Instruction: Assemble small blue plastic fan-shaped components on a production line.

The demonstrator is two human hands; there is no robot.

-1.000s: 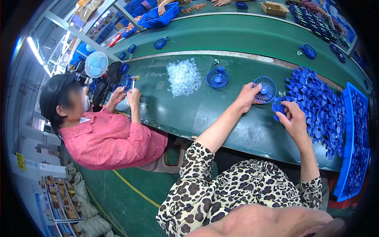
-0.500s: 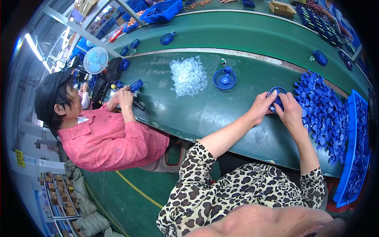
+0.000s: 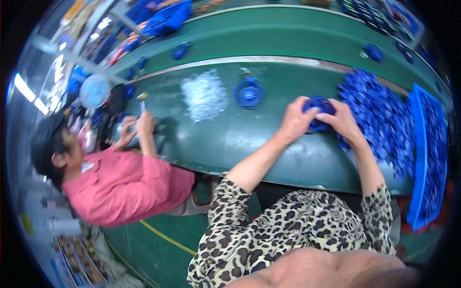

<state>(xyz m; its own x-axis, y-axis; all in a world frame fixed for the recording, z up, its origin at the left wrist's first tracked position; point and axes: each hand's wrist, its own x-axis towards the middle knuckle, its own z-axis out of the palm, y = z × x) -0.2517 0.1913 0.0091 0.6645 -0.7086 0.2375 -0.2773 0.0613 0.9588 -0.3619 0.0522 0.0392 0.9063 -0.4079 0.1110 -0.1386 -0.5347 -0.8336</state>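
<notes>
My left hand [image 3: 294,119] and my right hand [image 3: 345,121] close around a round blue plastic fan housing [image 3: 318,103] above the green worktable. Both thumbs press on its near face, and the fingers hide its sides. Just right of my right hand lies a heap of small blue plastic discs [image 3: 377,117]. Another round blue fan housing [image 3: 249,93], with slotted ribs, rests on the table left of my hands. A small pale piece [image 3: 245,71] sits right behind it. Farther left spreads a pile of small clear plastic pieces [image 3: 204,96].
A long blue tray [image 3: 418,158] of blue pieces stands at the right table end. Behind the table runs a green conveyor belt [image 3: 269,36] with blue housings [image 3: 372,53] on it. At left a co-worker in a pink shirt [image 3: 127,185] holds a slim yellow-tipped tool [image 3: 142,102].
My view has shifted, so the table sits further left in it. My right hand now grips the housing's right side, thumbs together. The co-worker's hands have lifted a tool upright.
</notes>
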